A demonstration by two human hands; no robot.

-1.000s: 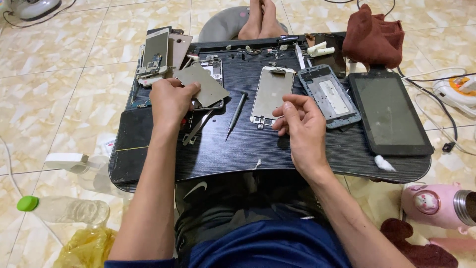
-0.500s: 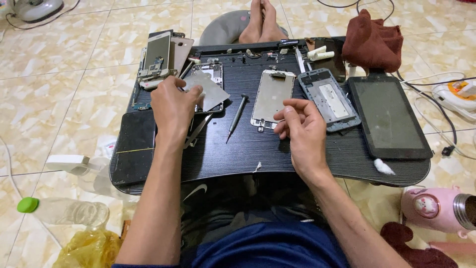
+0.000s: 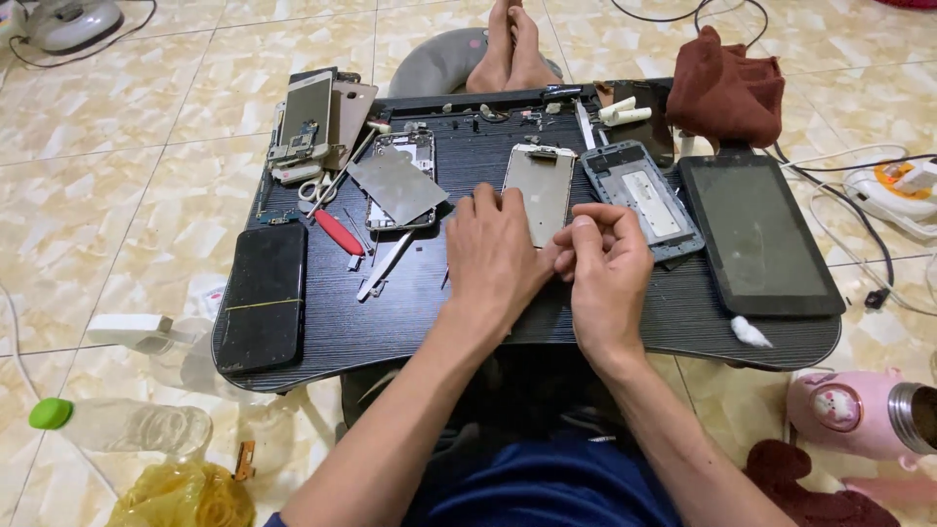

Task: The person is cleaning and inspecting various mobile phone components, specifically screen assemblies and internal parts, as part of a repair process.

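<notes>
My left hand [image 3: 493, 259] lies palm down on the black lap table [image 3: 410, 327], just below a white phone frame [image 3: 540, 185]. It covers the dark screwdriver that lay there; only a tip shows at its left edge. My right hand [image 3: 607, 268] rests beside it, touching it, with fingers curled and thumb pressed to the forefinger; nothing shows between them. A grey phone housing [image 3: 639, 195] lies just beyond the right hand. A bare metal plate [image 3: 395, 183] rests on an opened phone to the left.
A black tablet [image 3: 756, 234] and a cotton wad [image 3: 750, 332] are on the table's right, a black phone [image 3: 262, 293], red-handled tool [image 3: 339, 232] and stacked phones [image 3: 312, 117] on its left. Brown cloth [image 3: 727, 83], pink flask [image 3: 859, 410] and plastic bottle [image 3: 117, 425] surround the table.
My left hand has left the metal plate at the left and moved right, onto the screwdriver beside my right hand. The plate now lies on the opened phone. My right hand stayed put.
</notes>
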